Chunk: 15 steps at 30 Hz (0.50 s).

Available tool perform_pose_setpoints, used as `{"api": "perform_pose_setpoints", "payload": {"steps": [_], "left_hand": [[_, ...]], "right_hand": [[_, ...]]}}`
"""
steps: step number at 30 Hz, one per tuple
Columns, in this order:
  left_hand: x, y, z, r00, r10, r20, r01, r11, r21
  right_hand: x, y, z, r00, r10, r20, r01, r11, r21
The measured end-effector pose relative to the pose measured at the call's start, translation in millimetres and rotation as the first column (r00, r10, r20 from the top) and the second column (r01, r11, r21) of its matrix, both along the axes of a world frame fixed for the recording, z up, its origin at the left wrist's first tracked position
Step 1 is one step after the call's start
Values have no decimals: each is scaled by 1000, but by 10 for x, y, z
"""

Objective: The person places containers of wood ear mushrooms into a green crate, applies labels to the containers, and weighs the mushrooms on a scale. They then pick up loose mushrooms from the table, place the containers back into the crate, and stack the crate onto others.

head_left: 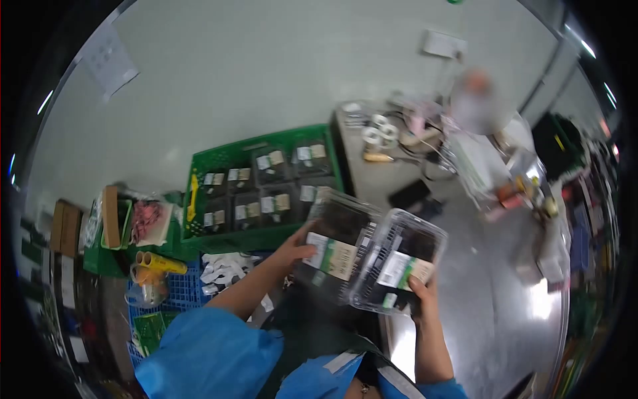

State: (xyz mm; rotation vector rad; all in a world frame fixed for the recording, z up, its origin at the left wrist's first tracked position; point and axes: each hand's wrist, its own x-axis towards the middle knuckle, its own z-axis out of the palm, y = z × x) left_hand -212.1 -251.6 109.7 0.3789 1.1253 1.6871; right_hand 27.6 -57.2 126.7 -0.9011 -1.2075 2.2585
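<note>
My left hand (297,251) is closed on the left edge of a clear plastic clamshell box (342,220), its thumb on the label. The box has dark contents and a white, green and beige label. A similar clamshell box (420,243) is in my right hand (426,296), gripped by its lower right side with the thumb over the label. Both boxes are held up tilted, side by side, their edges touching or nearly so. Just beyond the left one is a green crate (266,140) with several labelled boxes of the same kind in rows.
On the right stands a metal table (478,292) bearing tape rolls (380,133), a dark flat object (409,193) and plastic bags. A blue crate (183,290) with white crumpled material is at lower left. Another person (473,106) is blurred at the table's far side.
</note>
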Motion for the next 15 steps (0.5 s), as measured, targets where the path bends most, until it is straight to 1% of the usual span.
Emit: {"api": "perform_pose_setpoints", "payload": {"steps": [1,2,3,4,5,6,7,8,9,10,11,12,13,14,15], "left_hand": [[-305,-305,-166,994,109,1,-109,994,-17],[-556,-595,-311,977,212,9,-212,977,-33],[-863,-905,-407,955,292,44,-291,956,-36],[-1173,-1196,-496,928,366,74,-364,931,-38],[-1537,-1486,-661,912,400,93,-395,916,-64],[-1867,-1730,-782,893,435,115,-426,900,-93],[-2188,-1870,-765,858,494,137,-477,868,-139],[-2539,-1959,-812,843,520,139,-511,854,-99],[-2921,-2043,-942,833,545,92,-533,836,-134],[-3347,-2134,-1112,824,565,39,-552,817,-170],[-3741,-2193,-1271,808,558,-190,-588,746,-312],[-4073,-2223,-1430,773,488,-405,-632,645,-430],[-4299,-2209,-1603,693,479,-538,-719,512,-471],[-4417,-2178,-1721,612,440,-657,-790,370,-489],[-4417,-2172,-1649,621,443,-646,-784,361,-505]], "right_hand": [[-524,-105,-15,994,83,-65,-81,996,32],[-977,-230,-19,986,160,-55,-161,987,-16],[-1495,-344,-182,965,258,-40,-259,965,-44],[-2027,-492,-286,936,338,-94,-340,940,-6],[-2513,-675,-345,920,373,-117,-383,920,-79],[-2996,-821,-479,905,420,-65,-425,898,-112],[-3480,-950,-712,894,442,-76,-448,890,-91],[-3937,-1068,-761,875,477,-78,-483,855,-189],[-4397,-1131,-1014,848,525,-69,-528,829,-182],[-4846,-1168,-1161,837,543,69,-525,833,-176],[-5288,-1173,-1449,784,617,75,-608,786,-108],[-5640,-1153,-1571,723,584,368,-683,686,251],[-5845,-1229,-1443,705,448,550,-695,593,407],[-6169,-1193,-2235,747,304,592,-656,485,578],[-6158,-1306,-2101,728,368,579,-680,496,539]]}}
